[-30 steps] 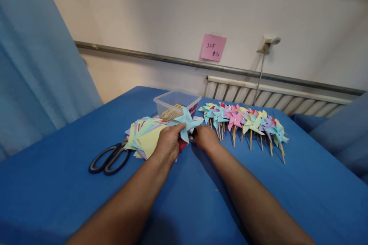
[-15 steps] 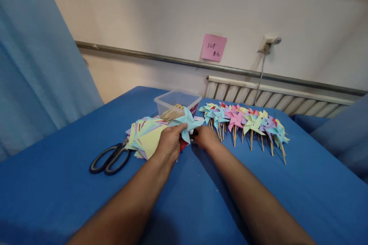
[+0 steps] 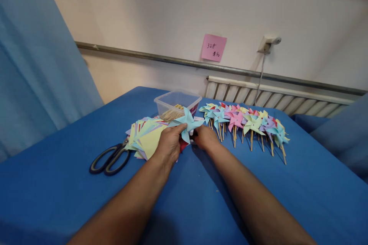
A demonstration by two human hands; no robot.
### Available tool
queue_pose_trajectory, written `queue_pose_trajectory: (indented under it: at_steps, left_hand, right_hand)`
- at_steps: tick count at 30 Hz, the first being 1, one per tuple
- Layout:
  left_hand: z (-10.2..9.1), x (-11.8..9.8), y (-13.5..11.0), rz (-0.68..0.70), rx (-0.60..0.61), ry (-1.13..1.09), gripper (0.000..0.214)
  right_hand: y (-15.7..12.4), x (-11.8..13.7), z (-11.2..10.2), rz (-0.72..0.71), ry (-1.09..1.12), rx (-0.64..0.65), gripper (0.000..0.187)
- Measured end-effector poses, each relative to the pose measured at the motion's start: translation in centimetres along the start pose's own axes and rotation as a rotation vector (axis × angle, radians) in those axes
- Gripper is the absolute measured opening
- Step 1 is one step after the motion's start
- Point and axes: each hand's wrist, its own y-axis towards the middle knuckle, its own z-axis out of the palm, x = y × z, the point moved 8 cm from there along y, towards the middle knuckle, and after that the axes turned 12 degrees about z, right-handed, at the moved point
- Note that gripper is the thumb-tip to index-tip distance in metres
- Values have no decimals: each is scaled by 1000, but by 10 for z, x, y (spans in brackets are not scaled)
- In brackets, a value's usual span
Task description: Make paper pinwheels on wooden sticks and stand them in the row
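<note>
My left hand (image 3: pixel 169 143) is closed on a light blue paper pinwheel (image 3: pixel 187 122), held just above the blue table (image 3: pixel 57 191). My right hand (image 3: pixel 205 138) is closed right beside it, fingers curled at the pinwheel's lower right edge; what they pinch is hidden. A fanned stack of coloured paper squares (image 3: pixel 145 136) lies under and left of my left hand.
A row of several finished pinwheels on wooden sticks (image 3: pixel 244 122) lies to the right. A clear plastic box (image 3: pixel 176 105) holding sticks stands behind the hands. Black-handled scissors (image 3: pixel 110 159) lie at the left. A radiator (image 3: pixel 276 97) and wall are behind the table.
</note>
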Motion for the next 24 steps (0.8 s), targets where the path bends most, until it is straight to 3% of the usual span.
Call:
queue_pose_trajectory:
  at_steps: [13,24]
  left_hand:
    - [-1,0,1,-1,-7,-9,9]
    - [-4,-1,3,11,1,-5,12]
  right_hand:
    - [-4,2,-1,18,30,-54,29]
    - [-1,-5,-5,16,210,-106,27]
